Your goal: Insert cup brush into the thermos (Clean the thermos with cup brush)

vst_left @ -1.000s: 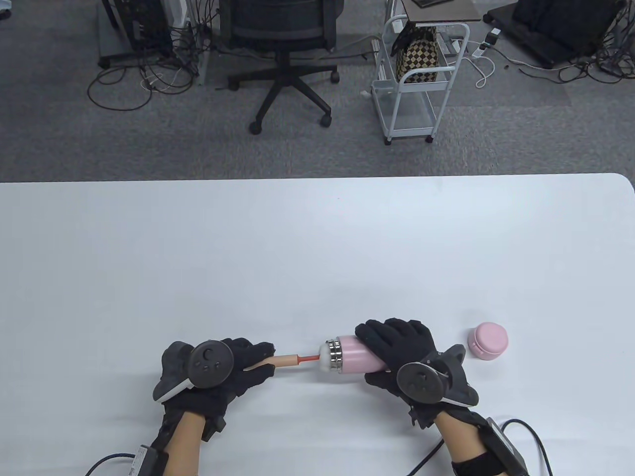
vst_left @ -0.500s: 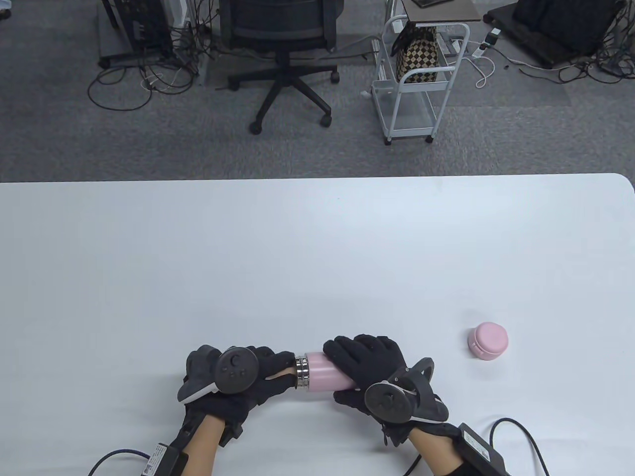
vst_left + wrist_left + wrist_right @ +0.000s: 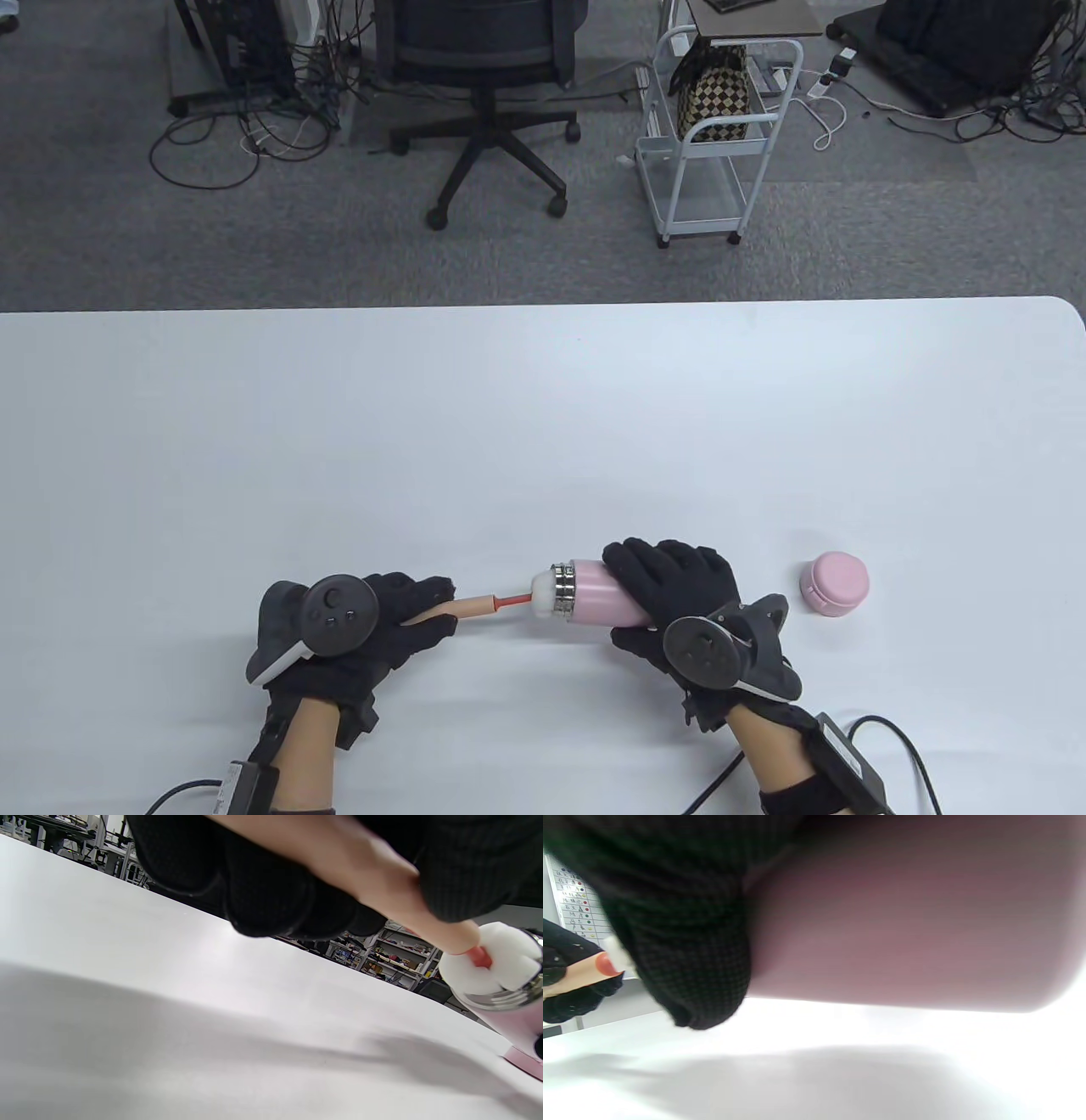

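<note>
- L side, near edge of table [image 3: 543,407]: my left hand [image 3: 373,624] grips the tan handle of the cup brush [image 3: 475,605], fingers curled round it, thumb on the near side.
- Brush runs L→R: tan handle, short red neck, then white sponge head [image 3: 541,586] sitting at the thermos mouth, partly in, part of it bulging out.
- Thermos [image 3: 594,592] lies roughly horizontal, steel rim pointing left; pink body goes right into my right hand [image 3: 679,586], fingers wrapped over its top.
- Far right, well apart from the rest: pink lid [image 3: 834,582] alone on the table.
- Left wrist view adds what table view lacks: sponge head [image 3: 492,963] seen close and split into lobes round the red neck, squeezed into the steel rim; thermos is off the table, its shadow below.
- Right wrist view: mostly blurred pink thermos wall [image 3: 908,929] and a black glove finger [image 3: 683,942]; brush handle [image 3: 572,976] peeks in at left edge.
- Hidden: how deep the sponge goes inside; thermos base is under my right palm; handle's rear end is covered by the left glove + tracker [image 3: 339,604].
</note>
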Demonstrator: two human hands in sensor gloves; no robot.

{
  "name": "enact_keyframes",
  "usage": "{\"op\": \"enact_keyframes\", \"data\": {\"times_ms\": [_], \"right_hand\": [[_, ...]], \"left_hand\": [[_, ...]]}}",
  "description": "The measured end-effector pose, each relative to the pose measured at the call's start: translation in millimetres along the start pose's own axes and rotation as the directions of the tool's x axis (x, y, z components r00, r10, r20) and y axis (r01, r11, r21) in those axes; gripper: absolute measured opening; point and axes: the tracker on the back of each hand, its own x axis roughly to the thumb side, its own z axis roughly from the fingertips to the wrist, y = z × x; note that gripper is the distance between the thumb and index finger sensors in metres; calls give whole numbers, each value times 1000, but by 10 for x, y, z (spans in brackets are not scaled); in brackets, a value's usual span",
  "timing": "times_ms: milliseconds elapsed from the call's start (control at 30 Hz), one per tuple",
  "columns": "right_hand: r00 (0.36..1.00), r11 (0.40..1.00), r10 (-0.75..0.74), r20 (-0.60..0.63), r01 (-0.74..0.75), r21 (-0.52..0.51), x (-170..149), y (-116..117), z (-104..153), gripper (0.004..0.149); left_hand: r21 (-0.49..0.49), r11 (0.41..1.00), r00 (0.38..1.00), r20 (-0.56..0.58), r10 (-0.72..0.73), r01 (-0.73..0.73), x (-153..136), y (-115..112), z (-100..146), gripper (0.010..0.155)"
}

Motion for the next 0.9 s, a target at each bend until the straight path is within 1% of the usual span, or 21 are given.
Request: {"op": "enact_keyframes", "data": {"times_ms": [100, 167, 233, 300, 367, 400, 433, 467, 500, 533, 600, 633, 700, 800, 900], "right_hand": [[999, 1000, -16, -43, 16, -4, -78, -11, 5, 73], [995, 1000, -10, -104, 8, -14, -186, -31, 18, 73], [980, 994, -104, -172, 99, -38, -308, -46, 41, 73], [942, 972, -235, -239, 221, -85, -385, -41, 53, 73], [871, 918, -396, -290, 377, -122, -431, -17, 51, 73], [828, 882, -471, -305, 449, -141, -447, 6, 52, 74], [768, 830, -557, -316, 534, -165, -466, 42, 55, 74], [723, 788, -613, -319, 588, -182, -476, 68, 56, 74], [656, 724, -685, -316, 660, -199, -486, 105, 54, 75], [627, 696, -713, -314, 687, -209, -488, 121, 56, 75], [541, 611, -787, -298, 752, -249, -481, 159, 58, 75], [521, 593, -800, -297, 764, -257, -478, 167, 62, 75], [465, 538, -837, -289, 796, -279, -458, 188, 68, 74], [438, 512, -851, -291, 815, -272, -435, 205, 67, 74], [442, 516, -849, -290, 813, -270, -412, 223, 65, 73]], "left_hand": [[13, 1000, 1000, -26, 5, -4, -94, 49, 25, 52], [55, 998, 997, -74, 0, 4, -206, 80, 57, 52], [102, 995, 992, -128, 23, -10, -315, 79, 75, 52], [152, 988, 984, -175, 21, 6, -382, 73, 81, 52], [169, 985, 970, -242, 15, 27, -430, 71, 80, 52], [178, 983, 963, -270, 5, 45, -446, 69, 85, 52], [190, 978, 953, -302, -20, 81, -469, 70, 88, 52], [192, 976, 945, -325, -35, 102, -487, 69, 92, 52], [195, 973, 933, -357, -48, 125, -518, 66, 99, 52], [197, 971, 927, -372, -53, 135, -538, 62, 102, 52], [196, 968, 908, -415, -61, 155, -600, 44, 108, 51], [193, 968, 901, -429, -64, 161, -617, 38, 109, 51], [177, 965, 875, -476, -88, 193, -665, 19, 111, 51], [151, 961, 847, -517, -122, 231, -715, -6, 112, 50], [112, 963, 821, -552, -145, 245, -731, -34, 105, 50]]}}
